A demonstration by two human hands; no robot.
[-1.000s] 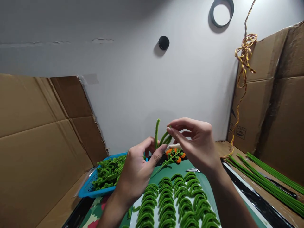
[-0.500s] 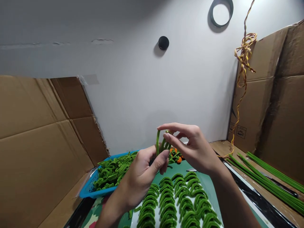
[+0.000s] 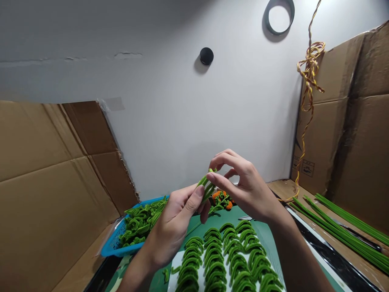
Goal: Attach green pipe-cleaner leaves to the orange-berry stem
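Several green pipe cleaners point(image 3: 208, 187), bent into a small bundle, are held up between both hands above the mat. My left hand point(image 3: 179, 211) grips the lower part with thumb and fingers. At the upper end, my right hand point(image 3: 240, 178) pinches the tips between thumb and fingertips. Below them, rows of curved green pipe-cleaner pieces point(image 3: 214, 259) lie on a white board point(image 3: 174, 280). Behind the hands sits a small cluster of orange and green pipe-cleaner pieces point(image 3: 223, 198).
At left a blue basket point(image 3: 111, 245) holds a heap of green pieces. Long straight green pipe cleaners point(image 3: 343, 231) lie at right near a dark-handled tool point(image 3: 361, 239). Cardboard panels point(image 3: 48, 154) flank the green mat point(image 3: 240, 213), and twisted wire point(image 3: 310, 69) hangs at right.
The piece that stood apart on the left now lies against the others in the bundle. My right index finger has drawn in, and my left thumb has shifted up onto the bundle.
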